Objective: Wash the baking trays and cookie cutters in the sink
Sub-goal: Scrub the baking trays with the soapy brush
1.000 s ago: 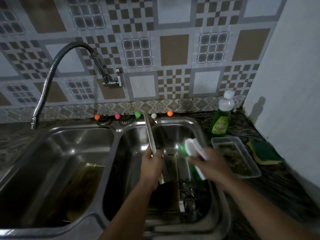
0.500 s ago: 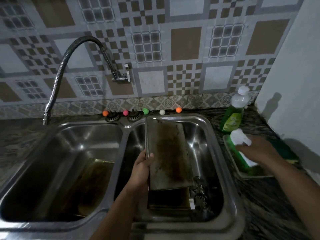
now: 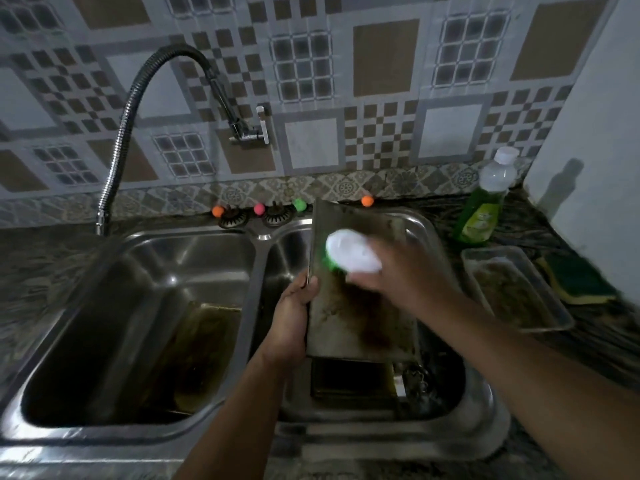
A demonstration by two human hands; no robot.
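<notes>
A greasy metal baking tray [image 3: 360,327] stands tilted over the right basin of the steel double sink [image 3: 263,237]. My left hand [image 3: 292,317] grips its left edge. My right hand [image 3: 398,275] holds a white-handled scrub brush [image 3: 349,252] with green bristles against the tray's upper face. Below it in the right basin lie another dark tray [image 3: 349,379] and metal cookie cutters [image 3: 419,379], dim and partly hidden. A further dirty tray [image 3: 197,351] leans in the left basin.
A flexible tap [image 3: 145,95] arches over the left basin from the tiled wall. On the counter at right stand a green dish-soap bottle [image 3: 485,202], a clear plastic tub [image 3: 512,292] and a yellow-green sponge [image 3: 578,282]. Coloured balls line the sink's back rim.
My right hand went out to the plastic tub with the brush, then came back and set the brush on the tray. My left hand turned the tray from edge-on to face me.
</notes>
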